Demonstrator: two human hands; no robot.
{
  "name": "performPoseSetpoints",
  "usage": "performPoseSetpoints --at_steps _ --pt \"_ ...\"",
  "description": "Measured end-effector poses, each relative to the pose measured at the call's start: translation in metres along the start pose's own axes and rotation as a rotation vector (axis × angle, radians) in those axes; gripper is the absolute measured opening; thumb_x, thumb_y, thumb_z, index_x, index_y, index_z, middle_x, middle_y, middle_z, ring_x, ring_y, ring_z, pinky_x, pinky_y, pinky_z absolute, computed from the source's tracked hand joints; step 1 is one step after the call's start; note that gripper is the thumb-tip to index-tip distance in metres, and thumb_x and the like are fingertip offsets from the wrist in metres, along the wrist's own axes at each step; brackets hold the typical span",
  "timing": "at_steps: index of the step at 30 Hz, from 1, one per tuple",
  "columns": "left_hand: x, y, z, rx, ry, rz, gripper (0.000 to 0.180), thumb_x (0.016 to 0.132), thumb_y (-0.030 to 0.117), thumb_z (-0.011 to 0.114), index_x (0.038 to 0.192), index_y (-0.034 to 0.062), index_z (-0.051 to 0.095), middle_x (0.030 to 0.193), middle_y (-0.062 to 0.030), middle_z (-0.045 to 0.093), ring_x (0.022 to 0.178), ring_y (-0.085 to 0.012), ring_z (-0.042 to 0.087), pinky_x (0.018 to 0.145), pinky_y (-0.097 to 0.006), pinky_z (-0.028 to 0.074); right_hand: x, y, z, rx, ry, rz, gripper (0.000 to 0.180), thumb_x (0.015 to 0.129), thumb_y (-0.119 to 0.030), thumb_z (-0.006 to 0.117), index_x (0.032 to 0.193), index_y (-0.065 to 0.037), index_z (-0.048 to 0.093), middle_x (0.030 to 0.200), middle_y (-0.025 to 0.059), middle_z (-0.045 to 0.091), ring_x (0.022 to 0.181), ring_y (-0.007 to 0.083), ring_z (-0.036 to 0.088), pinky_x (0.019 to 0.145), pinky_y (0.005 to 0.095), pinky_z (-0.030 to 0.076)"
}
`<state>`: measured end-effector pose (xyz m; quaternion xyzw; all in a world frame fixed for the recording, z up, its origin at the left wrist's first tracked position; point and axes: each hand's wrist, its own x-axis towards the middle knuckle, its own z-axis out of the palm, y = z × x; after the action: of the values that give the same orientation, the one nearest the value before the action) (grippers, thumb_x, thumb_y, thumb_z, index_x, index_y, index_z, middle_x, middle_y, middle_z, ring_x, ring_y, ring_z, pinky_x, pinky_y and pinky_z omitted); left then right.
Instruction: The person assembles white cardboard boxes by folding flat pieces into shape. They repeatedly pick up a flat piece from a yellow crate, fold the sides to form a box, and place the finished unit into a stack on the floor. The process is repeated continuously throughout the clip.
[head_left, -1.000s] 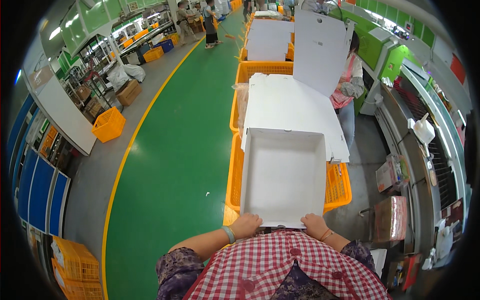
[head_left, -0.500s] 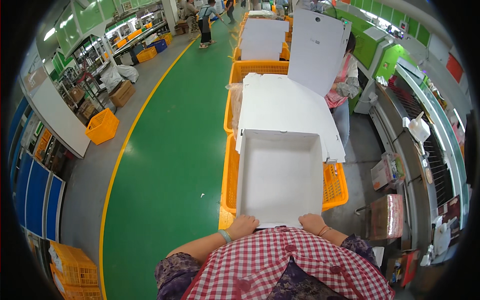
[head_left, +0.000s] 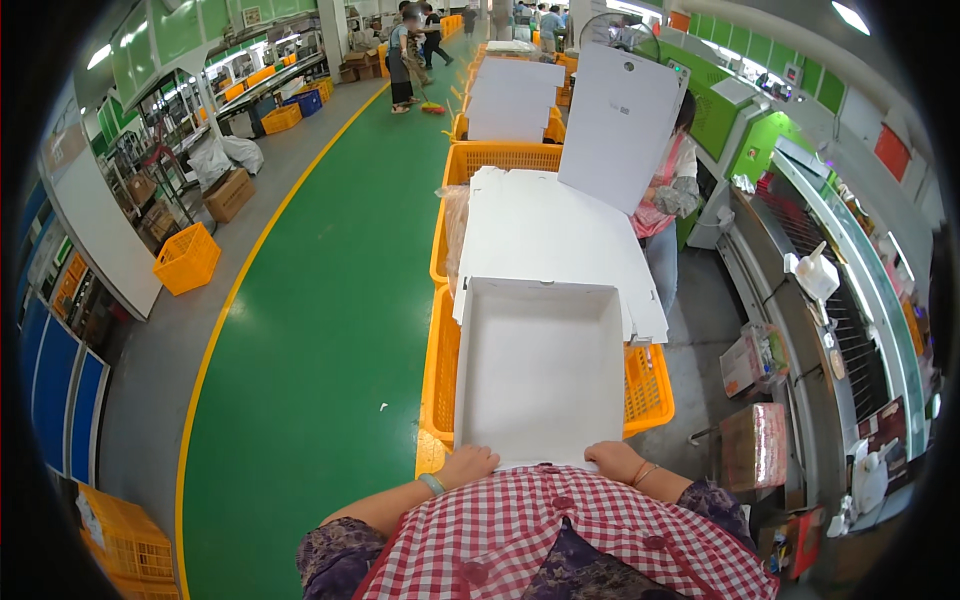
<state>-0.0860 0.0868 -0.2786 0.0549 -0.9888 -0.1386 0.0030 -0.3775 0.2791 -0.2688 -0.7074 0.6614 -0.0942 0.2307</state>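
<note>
A white cardboard box tray (head_left: 540, 370) with raised side walls lies open in front of me on top of an orange plastic crate (head_left: 650, 390). My left hand (head_left: 466, 465) grips its near edge at the left corner. My right hand (head_left: 615, 461) holds the same near edge at the right corner. Beyond the tray lies a stack of flat white cardboard sheets (head_left: 545, 235).
A row of orange crates (head_left: 500, 155) runs away from me, with more white sheets (head_left: 515, 100) on it. A person (head_left: 665, 200) to the right holds up a large white sheet (head_left: 618, 125). A green floor lane lies left; a conveyor machine (head_left: 840, 300) stands right.
The view has shifted a little; the tray sits slightly lower and closer to me. Both hands keep their hold on its near edge.
</note>
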Motion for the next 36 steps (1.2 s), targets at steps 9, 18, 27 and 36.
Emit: performPoseSetpoints --at_steps 9,18,27,36 --pt "0.000 -0.002 0.005 -0.042 0.054 -0.018 0.011 0.079 0.017 0.053 0.080 0.0060 0.053 0.076 -0.0117 0.055 0.072 -0.0296 0.057 0.065 -0.040 0.045 0.001 0.006 -0.007 -0.173 -0.204 0.032 0.028 0.078 -0.038 0.061 0.084 -0.010 0.066 0.078 0.0125 0.065 0.078 0.0322 0.063 0.067 0.0441 0.049" --pt "0.006 -0.008 0.009 -0.060 0.046 -0.146 0.012 0.076 0.017 0.057 0.079 0.0054 0.055 0.078 -0.0124 0.057 0.077 -0.0303 0.058 0.067 -0.042 0.047 0.003 0.013 0.001 -0.070 -0.253 0.059 0.021 0.080 -0.031 0.056 0.085 -0.012 0.065 0.079 0.0125 0.065 0.078 0.0321 0.063 0.067 0.0442 0.049" --pt "0.015 -0.007 -0.007 -0.072 0.006 -0.164 0.013 0.074 0.016 0.059 0.078 0.0048 0.056 0.077 -0.0127 0.058 0.077 -0.0304 0.059 0.067 -0.042 0.048 -0.001 0.019 0.005 -0.040 -0.178 0.044 0.019 0.081 -0.029 0.054 0.086 -0.014 0.065 0.076 0.0128 0.064 0.075 0.0320 0.062 0.064 0.0435 0.048" --pt "0.015 -0.013 -0.008 -0.114 -0.035 -0.143 0.015 0.076 0.019 0.059 0.083 0.0050 0.056 0.081 -0.0122 0.057 0.079 -0.0309 0.058 0.067 -0.041 0.048 -0.001 0.015 0.001 -0.004 -0.174 0.082 0.025 0.077 -0.034 0.057 0.079 -0.010 0.063 0.077 0.0151 0.064 0.076 0.0345 0.061 0.065 0.0456 0.047"
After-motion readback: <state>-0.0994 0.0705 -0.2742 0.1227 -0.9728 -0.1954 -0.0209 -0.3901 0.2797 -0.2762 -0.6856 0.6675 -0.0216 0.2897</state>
